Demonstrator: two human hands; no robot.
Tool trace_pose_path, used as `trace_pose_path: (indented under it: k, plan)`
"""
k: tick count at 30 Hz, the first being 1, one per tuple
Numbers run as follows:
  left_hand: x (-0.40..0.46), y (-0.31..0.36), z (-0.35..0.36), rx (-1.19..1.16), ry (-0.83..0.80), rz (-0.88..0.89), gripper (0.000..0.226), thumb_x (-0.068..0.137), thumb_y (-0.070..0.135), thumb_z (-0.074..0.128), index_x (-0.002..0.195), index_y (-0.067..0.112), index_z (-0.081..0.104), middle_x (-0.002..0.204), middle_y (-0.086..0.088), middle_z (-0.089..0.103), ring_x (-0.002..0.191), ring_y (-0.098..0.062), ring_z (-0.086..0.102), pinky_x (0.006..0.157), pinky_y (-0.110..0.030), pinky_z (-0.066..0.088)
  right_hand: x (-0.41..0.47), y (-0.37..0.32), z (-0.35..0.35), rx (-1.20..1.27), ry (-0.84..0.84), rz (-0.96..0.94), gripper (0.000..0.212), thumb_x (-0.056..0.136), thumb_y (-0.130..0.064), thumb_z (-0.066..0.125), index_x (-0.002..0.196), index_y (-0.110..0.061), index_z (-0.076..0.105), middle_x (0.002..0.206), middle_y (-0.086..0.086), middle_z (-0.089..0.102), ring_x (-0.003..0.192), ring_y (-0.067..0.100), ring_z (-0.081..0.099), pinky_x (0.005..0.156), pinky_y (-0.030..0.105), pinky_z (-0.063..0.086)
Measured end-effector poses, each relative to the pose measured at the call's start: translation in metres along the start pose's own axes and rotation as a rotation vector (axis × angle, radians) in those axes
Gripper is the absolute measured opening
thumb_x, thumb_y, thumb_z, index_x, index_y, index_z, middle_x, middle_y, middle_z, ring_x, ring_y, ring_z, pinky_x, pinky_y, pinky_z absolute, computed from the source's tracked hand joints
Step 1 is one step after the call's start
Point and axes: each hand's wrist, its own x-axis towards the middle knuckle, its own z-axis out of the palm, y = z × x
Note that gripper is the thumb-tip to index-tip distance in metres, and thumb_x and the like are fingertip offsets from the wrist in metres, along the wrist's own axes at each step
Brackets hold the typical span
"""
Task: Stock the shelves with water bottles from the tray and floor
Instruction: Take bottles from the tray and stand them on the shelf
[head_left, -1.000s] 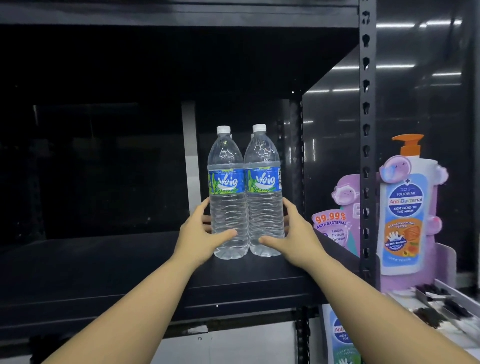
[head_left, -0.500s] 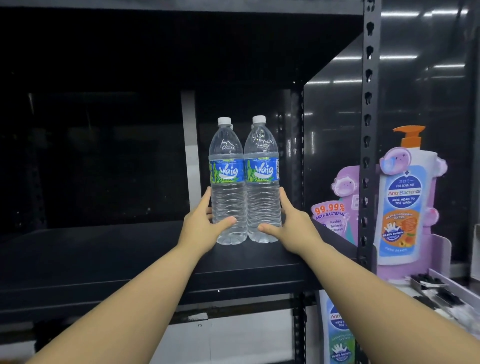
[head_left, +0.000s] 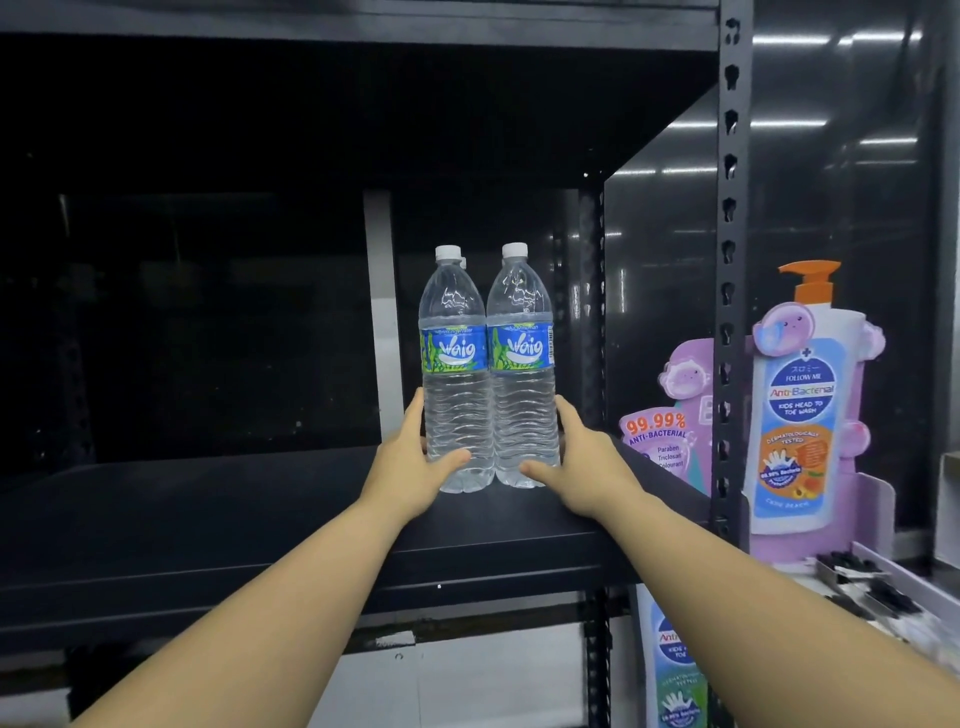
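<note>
two water bottles stand upright, touching, on the black shelf (head_left: 260, 525). the left hand (head_left: 410, 467) grips the left bottle (head_left: 454, 374) low down, the right hand (head_left: 582, 467) the right bottle (head_left: 522, 374). most fingers are hidden behind the bottles; a third cap (head_left: 463, 261) peeks behind.

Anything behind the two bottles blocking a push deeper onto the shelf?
Possibly: a white cap peeks behind the left bottle, suggesting another bottle there. Behind the right bottle, nothing visible. Left hand and right hand flank them on the shelf.
</note>
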Motion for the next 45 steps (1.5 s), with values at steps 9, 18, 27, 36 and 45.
trace_pose_path:
  k: [9, 18, 27, 36, 45]
  plan:
    - [0.011, -0.011, 0.004, 0.157, -0.024, -0.075, 0.096, 0.092, 0.049, 0.073, 0.165, 0.035, 0.011, 0.135, 0.006, 0.068, 0.123, -0.022, 0.064, 0.100, -0.035, 0.050, 0.007, 0.004, 0.006, -0.093, -0.001, 0.046, 0.100, 0.086, -0.048, 0.078, 0.159, -0.048, 0.010, 0.106, 0.003, 0.073, 0.099, 0.026, 0.068, 0.084, 0.040, 0.056]
    - [0.000, 0.016, -0.002, 0.239, 0.174, 0.244, 0.091, 0.088, 0.034, 0.080, 0.156, 0.052, 0.021, 0.151, 0.005, 0.032, 0.132, -0.014, 0.052, 0.094, -0.033, 0.052, 0.000, -0.009, -0.004, -0.228, 0.173, -0.274, 0.085, 0.090, -0.038, 0.075, 0.159, -0.044, 0.026, 0.152, -0.001, 0.030, 0.132, 0.023, 0.047, 0.096, 0.036, 0.054]
    - [0.014, 0.018, -0.005, 0.308, 0.080, 0.236, 0.114, 0.087, 0.035, 0.082, 0.157, 0.060, -0.003, 0.161, 0.006, 0.028, 0.137, -0.016, 0.051, 0.101, -0.035, 0.053, 0.011, -0.014, -0.007, -0.251, 0.063, -0.216, 0.100, 0.093, -0.038, 0.074, 0.160, -0.057, 0.001, 0.168, 0.001, 0.017, 0.136, 0.025, 0.052, 0.096, 0.036, 0.052]
    - [0.017, 0.017, -0.009, 0.303, 0.059, 0.246, 0.116, 0.081, 0.039, 0.087, 0.158, 0.060, 0.004, 0.156, 0.007, 0.035, 0.137, -0.013, 0.050, 0.104, -0.028, 0.047, 0.013, -0.014, -0.007, -0.251, 0.062, -0.190, 0.104, 0.092, -0.035, 0.075, 0.160, -0.056, -0.001, 0.167, 0.002, 0.018, 0.136, 0.027, 0.052, 0.097, 0.040, 0.053]
    - [0.016, 0.020, -0.006, 0.072, 0.040, 0.151, 0.128, 0.077, 0.025, 0.091, 0.155, 0.065, -0.002, 0.135, 0.010, 0.066, 0.116, -0.011, 0.068, 0.104, -0.038, 0.054, 0.009, -0.019, 0.002, 0.035, 0.161, -0.058, 0.110, 0.080, -0.024, 0.087, 0.155, -0.057, 0.012, 0.116, 0.001, 0.070, 0.111, 0.025, 0.067, 0.094, 0.049, 0.056]
